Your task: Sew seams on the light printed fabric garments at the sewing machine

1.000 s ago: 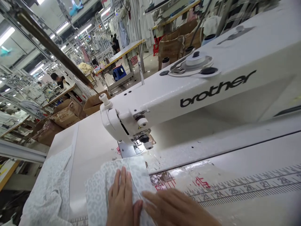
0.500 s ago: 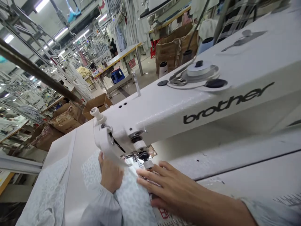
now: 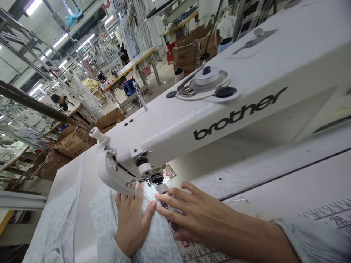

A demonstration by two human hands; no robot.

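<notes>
A white Brother sewing machine [image 3: 225,109] stretches across the table, its needle head [image 3: 123,171] at lower left. Under the head lies a pale patterned piece of fabric [image 3: 157,241]. My left hand [image 3: 131,223] lies flat on the fabric just below the head, fingers stretched toward the needle, which the head hides. My right hand [image 3: 189,215] rests with its fingers spread on the fabric's right edge, fingertips close to the presser foot area [image 3: 160,188]. Neither hand grips anything.
More of the same patterned fabric [image 3: 52,230] hangs over the table's left end. A printed ruler [image 3: 329,215] runs along the table front. Cardboard boxes [image 3: 76,140], work tables and a seated person [image 3: 59,101] fill the factory floor behind.
Both hands have moved the fabric up from the table front to under the needle head. In the last half second the left hand flattened out and the view shifted slightly.
</notes>
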